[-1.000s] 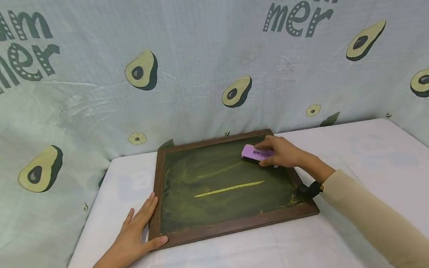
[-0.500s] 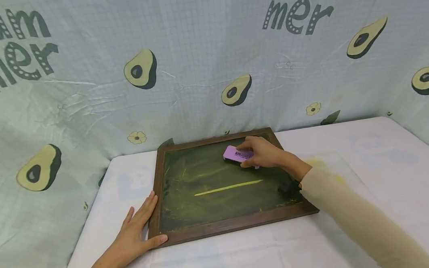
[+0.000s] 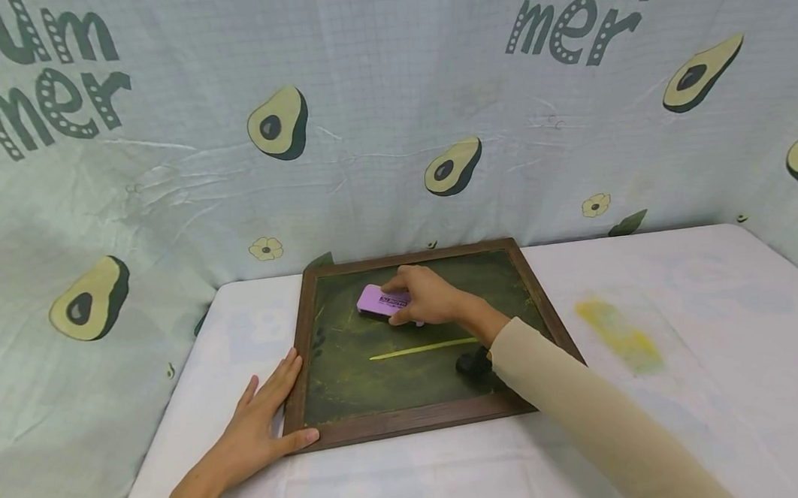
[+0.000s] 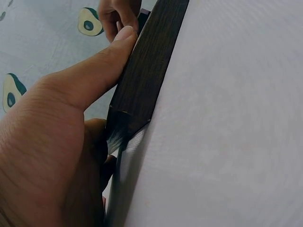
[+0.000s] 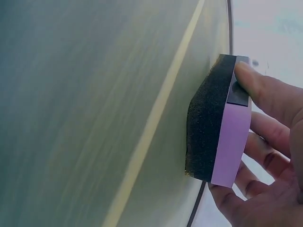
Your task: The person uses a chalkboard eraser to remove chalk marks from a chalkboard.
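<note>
At one chalkboard (image 3: pixel 406 384), two hands (image 3: pixel 254 431) (image 3: pixel 431 295); one eraser (image 3: pixel 378 300)

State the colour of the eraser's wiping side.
The eraser's wiping side is black, showing best in the right wrist view.

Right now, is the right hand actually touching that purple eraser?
Touching. The right wrist view shows it: the right hand grips the purple eraser, its thumb pad pressed onto one end with no gap.
</note>
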A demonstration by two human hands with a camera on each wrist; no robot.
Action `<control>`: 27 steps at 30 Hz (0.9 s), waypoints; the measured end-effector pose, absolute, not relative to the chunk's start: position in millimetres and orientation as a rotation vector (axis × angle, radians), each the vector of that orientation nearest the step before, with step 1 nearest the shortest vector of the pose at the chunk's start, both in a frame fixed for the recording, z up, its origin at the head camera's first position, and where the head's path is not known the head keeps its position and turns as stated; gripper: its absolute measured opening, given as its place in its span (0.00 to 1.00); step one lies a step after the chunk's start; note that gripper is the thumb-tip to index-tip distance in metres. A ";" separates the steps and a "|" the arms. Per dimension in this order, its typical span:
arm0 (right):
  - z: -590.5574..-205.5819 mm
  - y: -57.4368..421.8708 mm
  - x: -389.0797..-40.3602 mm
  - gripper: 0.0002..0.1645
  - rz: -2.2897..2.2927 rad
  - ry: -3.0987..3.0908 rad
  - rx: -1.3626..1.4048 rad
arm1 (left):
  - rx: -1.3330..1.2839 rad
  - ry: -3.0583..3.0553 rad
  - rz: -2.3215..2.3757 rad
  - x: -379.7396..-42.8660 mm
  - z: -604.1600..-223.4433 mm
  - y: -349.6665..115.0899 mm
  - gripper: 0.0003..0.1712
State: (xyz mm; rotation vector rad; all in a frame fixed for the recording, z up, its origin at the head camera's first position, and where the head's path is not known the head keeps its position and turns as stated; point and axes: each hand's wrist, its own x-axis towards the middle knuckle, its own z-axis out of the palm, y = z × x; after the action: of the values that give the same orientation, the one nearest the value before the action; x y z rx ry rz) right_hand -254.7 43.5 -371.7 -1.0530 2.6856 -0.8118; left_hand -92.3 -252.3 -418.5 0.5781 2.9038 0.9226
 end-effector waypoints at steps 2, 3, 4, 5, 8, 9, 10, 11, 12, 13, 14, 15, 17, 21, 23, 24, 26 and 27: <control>-369.5 30.7 -252.5 0.32 -0.796 2.674 -1.083 | 0.584 2.908 0.922 -92.3 -417.9 -252.0 0.57; -368.8 25.2 -251.6 0.32 -0.782 2.671 -1.094 | 0.577 2.907 0.916 -92.5 -417.7 -251.8 0.57; -368.2 20.4 -250.6 0.32 -0.771 2.667 -1.103 | 0.577 2.910 0.908 -92.7 -417.6 -251.7 0.57; -367.4 16.3 -249.5 0.32 -0.770 2.661 -1.109 | 0.576 2.913 0.899 -92.9 -417.3 -251.6 0.57; -366.7 9.0 -247.2 0.33 -0.757 2.648 -1.105 | 0.569 2.926 0.865 -93.4 -416.2 -251.3 0.57; -366.6 8.1 -246.5 0.33 -0.749 2.642 -1.105 | 0.569 2.931 0.856 -93.4 -416.1 -251.5 0.57; -366.6 7.8 -245.9 0.33 -0.743 2.634 -1.110 | 0.574 2.936 0.854 -93.1 -415.9 -251.6 0.57; -366.8 7.9 -245.5 0.33 -0.736 2.624 -1.119 | 0.571 2.938 0.851 -92.6 -416.0 -251.7 0.57; -366.8 8.3 -245.2 0.33 -0.723 2.616 -1.129 | 0.574 2.941 0.854 -92.2 -416.7 -251.9 0.57; -367.1 8.8 -245.2 0.33 -0.711 2.609 -1.142 | 0.582 2.942 0.859 -92.3 -417.4 -252.5 0.57; -367.4 9.4 -245.3 0.32 -0.696 2.600 -1.159 | 0.588 2.943 0.865 -92.2 -418.1 -252.9 0.57; -367.7 10.0 -245.8 0.32 -0.677 2.595 -1.179 | 0.591 2.943 0.872 -92.2 -418.8 -253.4 0.57; -367.4 11.3 -246.9 0.33 -0.635 2.589 -1.216 | 0.599 2.941 0.886 -92.2 -420.3 -254.0 0.57; -363.7 16.6 -248.6 0.33 -0.569 2.563 -1.288 | 0.603 2.937 0.901 -92.5 -420.2 -254.0 0.57; -361.5 21.5 -249.3 0.33 -0.561 2.554 -1.307 | 0.595 2.938 0.895 -92.9 -419.4 -253.8 0.57; -360.8 24.7 -249.7 0.33 -0.565 2.551 -1.306 | 0.591 2.939 0.888 -93.3 -418.8 -253.7 0.57; -360.9 32.3 -250.0 0.33 -0.574 2.554 -1.291 | 0.584 2.938 0.881 -92.9 -418.8 -253.4 0.57; -361.6 36.8 -250.3 0.32 -0.580 2.559 -1.276 | 0.577 2.936 0.876 -92.8 -418.8 -253.4 0.57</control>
State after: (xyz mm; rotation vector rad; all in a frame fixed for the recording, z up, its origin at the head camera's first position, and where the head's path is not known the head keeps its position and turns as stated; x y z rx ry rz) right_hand -250.3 36.8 -361.6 -1.2762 2.5590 -0.5804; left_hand -92.8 -253.4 -418.8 0.5770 2.9361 0.8764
